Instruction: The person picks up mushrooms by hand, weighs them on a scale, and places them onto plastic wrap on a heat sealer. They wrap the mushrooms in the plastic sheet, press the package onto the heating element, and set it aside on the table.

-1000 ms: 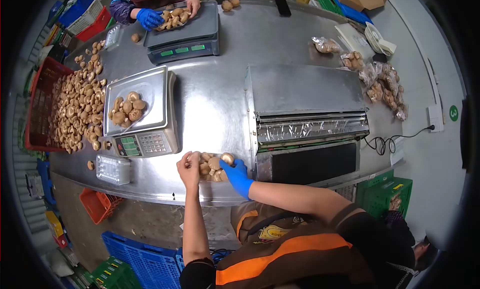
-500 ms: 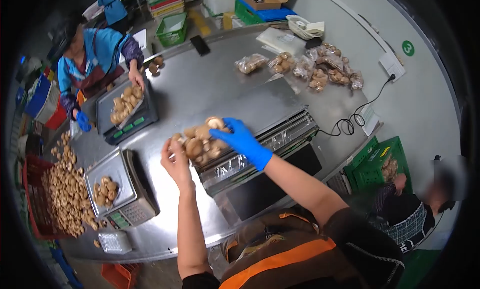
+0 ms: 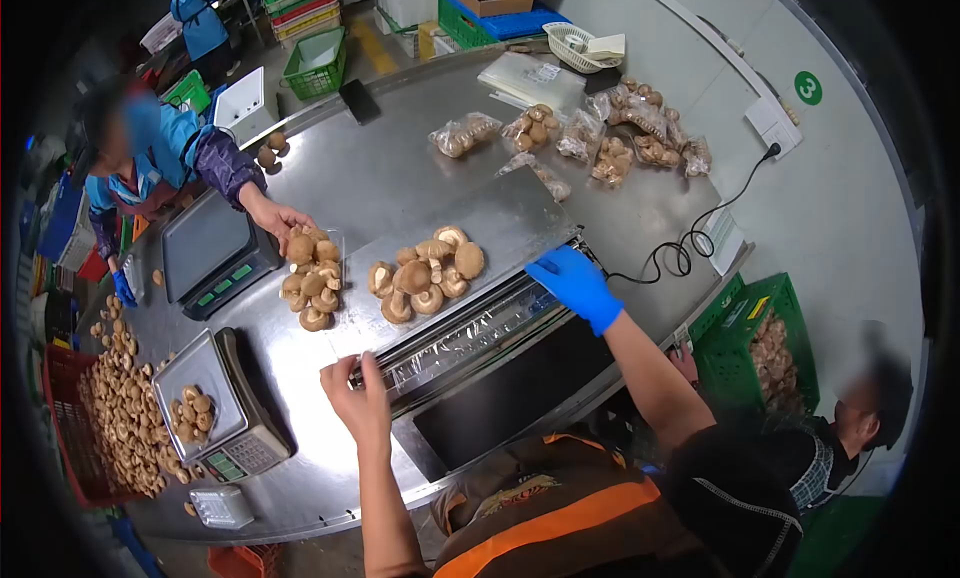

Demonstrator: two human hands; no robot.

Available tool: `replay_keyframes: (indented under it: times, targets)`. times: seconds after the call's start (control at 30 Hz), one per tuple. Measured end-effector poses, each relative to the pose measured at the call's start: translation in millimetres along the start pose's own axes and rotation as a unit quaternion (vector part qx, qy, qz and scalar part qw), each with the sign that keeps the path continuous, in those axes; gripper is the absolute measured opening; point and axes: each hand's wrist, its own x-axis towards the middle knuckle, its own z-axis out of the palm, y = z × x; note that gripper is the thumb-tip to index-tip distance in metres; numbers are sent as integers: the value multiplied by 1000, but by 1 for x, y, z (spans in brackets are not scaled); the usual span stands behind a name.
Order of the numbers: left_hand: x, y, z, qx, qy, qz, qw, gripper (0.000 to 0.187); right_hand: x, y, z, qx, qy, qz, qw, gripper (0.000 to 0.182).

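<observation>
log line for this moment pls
left hand: on film edge, wrapping machine | right hand: gloved, on film at far end | tray of mushrooms: on machine top

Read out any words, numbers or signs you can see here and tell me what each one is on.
"3": white digit on the round green sticker on the wall.
Scale displays: lit, digits too small to read.
Apron logo: blurred, unreadable.
Labels on the green crate: too small to read.

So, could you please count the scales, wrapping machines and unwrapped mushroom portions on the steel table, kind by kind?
Weighing scales: 2 (near scale, far scale)
Wrapping machine: 1
Unwrapped mushroom portions: 3 (portion on the machine, portion beside it, portion on the near scale)
Total: 6
</observation>
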Motion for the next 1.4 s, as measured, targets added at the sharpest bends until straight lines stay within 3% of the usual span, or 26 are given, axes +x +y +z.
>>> replay_keyframes:
  times: [0.03,0.1,0.13,0.23,0.3,0.37,0.4,0.43,0.47,0.5,0.53,0.57,0.63,0.67,0.7,0.73,0.77,0.8,0.83,0.9,0.93,1.03,1.17,1.3,1.33,1.4]
  targets:
    - [-12,-7,-11,121,40,38,991,31,-9,-1,-7,0,-4,-1,1000,42]
    - [-24,-15,-10,191,7,31,981,30,-26,-4,-12,-65,-72,59,994,38]
    - [-28,-18,-8,257,-24,26,966,32,-26,8,5,-110,12,-36,993,38]
    - [-24,-7,-1,303,-24,40,952,34,-24,-10,16,-131,3,-3,991,38]
    - [-19,-14,-4,219,-37,46,974,32,-25,-8,17,-83,0,-5,997,36]
    - [-20,-15,-7,66,-88,-69,992,29,-29,0,2,132,-64,83,986,35]
    - [-22,-15,-14,-48,-122,-122,984,28,-33,8,1,246,-89,73,963,35]
    - [-20,-14,-22,-47,-119,-125,984,28,-33,15,-2,246,-92,71,962,35]
    - [-16,-15,-30,-245,-198,-304,899,29,-34,15,-8,375,-202,203,882,35]
    - [-14,-15,-34,-424,-259,-456,738,30,-34,13,-13,483,-299,327,755,36]
    - [-11,-12,-34,-496,-328,-519,614,31,-37,8,-12,536,-369,362,667,35]
    - [-11,-13,-38,-496,-327,-519,614,31,-37,7,-16,536,-370,362,667,35]
    - [-3,-14,-50,-640,-373,-438,509,30,-30,3,-27,609,-441,273,600,35]
    - [5,2,-63,-675,-312,-402,535,32,-16,-16,-53,622,-370,236,648,35]
    - [13,29,-72,-716,-235,-367,545,33,2,-22,-74,629,-359,129,677,34]
    - [23,51,-70,-716,-163,-296,611,33,21,-27,-91,630,-342,20,697,35]
    - [40,53,-60,-720,-183,-116,660,32,37,-46,-98,665,-278,5,693,34]
    - [49,88,-45,-617,-49,-89,780,35,56,-67,-97,695,-213,-11,687,38]
    - [75,85,-24,-514,-89,57,851,43,81,-82,-90,651,-207,-41,730,40]
    - [109,76,26,-286,-122,-152,938,41,129,-92,-51,554,-195,-71,806,46]
    - [112,68,47,-69,-116,151,979,42,153,-79,-20,502,-192,-65,841,47]
    - [116,37,84,136,-174,189,957,39,174,-41,32,439,-241,-15,865,45]
    - [103,43,80,135,-204,162,956,34,166,-38,36,285,-330,17,900,47]
    - [98,55,78,139,-136,250,948,28,161,-49,27,185,-366,11,912,48]
    - [95,55,77,112,-132,208,963,27,161,-51,21,185,-362,10,913,48]
    - [87,69,66,93,-148,106,979,26,162,-59,8,148,-459,76,872,43]
